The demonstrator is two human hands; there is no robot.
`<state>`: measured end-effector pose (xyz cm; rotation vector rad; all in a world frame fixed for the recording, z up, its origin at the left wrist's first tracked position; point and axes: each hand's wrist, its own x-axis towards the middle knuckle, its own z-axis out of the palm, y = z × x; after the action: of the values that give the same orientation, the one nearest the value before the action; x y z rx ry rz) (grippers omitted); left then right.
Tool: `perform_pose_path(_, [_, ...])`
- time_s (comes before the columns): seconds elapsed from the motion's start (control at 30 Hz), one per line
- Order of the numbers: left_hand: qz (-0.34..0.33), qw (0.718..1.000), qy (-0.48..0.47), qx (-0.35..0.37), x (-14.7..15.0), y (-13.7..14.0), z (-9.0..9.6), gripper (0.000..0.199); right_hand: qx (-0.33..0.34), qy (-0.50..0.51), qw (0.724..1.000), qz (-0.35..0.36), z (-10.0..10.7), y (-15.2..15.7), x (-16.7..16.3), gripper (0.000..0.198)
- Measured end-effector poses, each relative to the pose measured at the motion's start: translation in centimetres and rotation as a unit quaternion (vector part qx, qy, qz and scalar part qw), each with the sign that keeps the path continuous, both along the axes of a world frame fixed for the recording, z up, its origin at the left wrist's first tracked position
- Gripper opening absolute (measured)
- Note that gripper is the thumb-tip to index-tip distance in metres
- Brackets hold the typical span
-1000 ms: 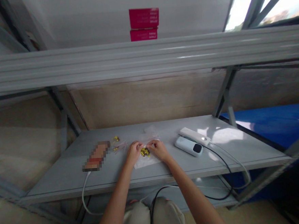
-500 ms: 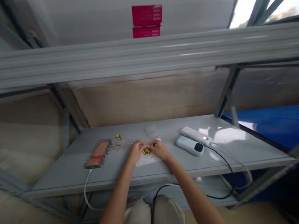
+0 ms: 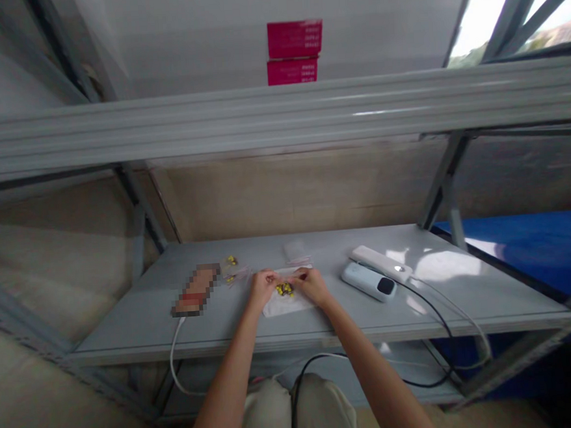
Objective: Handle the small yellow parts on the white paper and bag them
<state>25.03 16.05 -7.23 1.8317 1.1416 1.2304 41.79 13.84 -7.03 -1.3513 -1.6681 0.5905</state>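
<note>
Two pink boxes (image 3: 295,51) on top shelf, grey shelf (image 3: 322,316) w/ cables below.

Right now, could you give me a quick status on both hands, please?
Left hand and right hand both pinching a clear bag above yellow pieces. White sheet underneath. Filled bags lie left.

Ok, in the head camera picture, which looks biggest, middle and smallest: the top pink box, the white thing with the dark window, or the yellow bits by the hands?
1. Top pink box, though it sits farther from the camera.
2. White thing with the dark window, a little smaller; close, so unsure.
3. Yellow bits, between the left hand and right hand, clearly smallest.
</note>
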Motion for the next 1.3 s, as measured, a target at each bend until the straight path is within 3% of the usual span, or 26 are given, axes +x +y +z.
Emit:
perform_pose_path(0.23, [0.003,0.998,-0.052,-0.043,0.1,-0.3,0.3,0.018,0.030,0.080,0.996,0.001,-0.3,0.8,0.6,0.031])
perform_pose_path(0.33, [0.017,0.997,-0.062,-0.036,0.1,-0.4,0.5,0.017,0.025,0.096,0.995,0.004,-0.6,0.9,0.7,0.030])
perform_pose_path(0.53, [-0.031,0.993,-0.110,-0.030,0.4,-0.7,0.5,0.028,-0.009,0.119,0.993,0.017,-0.4,0.8,0.5,0.034])
perform_pose_path(0.63, [-0.013,0.994,-0.106,-0.017,0.4,-0.8,0.3,0.030,0.013,0.161,0.987,-0.008,-0.2,0.8,0.2,0.041])
perform_pose_path(0.7, [0.041,0.997,-0.066,0.019,0.3,-0.9,0.3,0.026,0.040,0.195,0.979,-0.043,-0.2,0.9,0.2,0.043])
perform_pose_path(0.77, [0.139,0.988,-0.008,0.073,-0.1,-0.9,0.7,0.021,0.058,0.217,0.971,-0.084,-0.3,1.2,0.4,0.044])
perform_pose_path(0.83, [0.242,0.960,0.067,0.121,-0.8,-0.8,1.4,0.020,0.056,0.218,0.967,-0.116,-0.2,1.8,0.9,0.046])
perform_pose_path(0.9, [0.298,0.929,0.161,0.148,-1.9,-0.7,2.4,0.023,0.039,0.200,0.969,-0.141,0.0,2.9,1.6,0.047])
perform_pose_path(1.0, [0.316,0.884,0.310,0.150,-4.0,-0.1,3.7,0.031,-0.021,0.127,0.976,-0.178,0.7,4.7,2.7,0.041])
perform_pose_path(1.13, [0.282,0.837,0.459,0.093,-6.2,0.3,4.3,0.027,-0.100,-0.038,0.973,-0.206,1.6,6.4,3.4,0.032])
perform_pose_path(1.3, [0.276,0.812,0.513,0.046,-6.5,-0.3,4.1,0.033,-0.107,-0.181,0.950,-0.232,1.8,5.8,3.4,0.033])
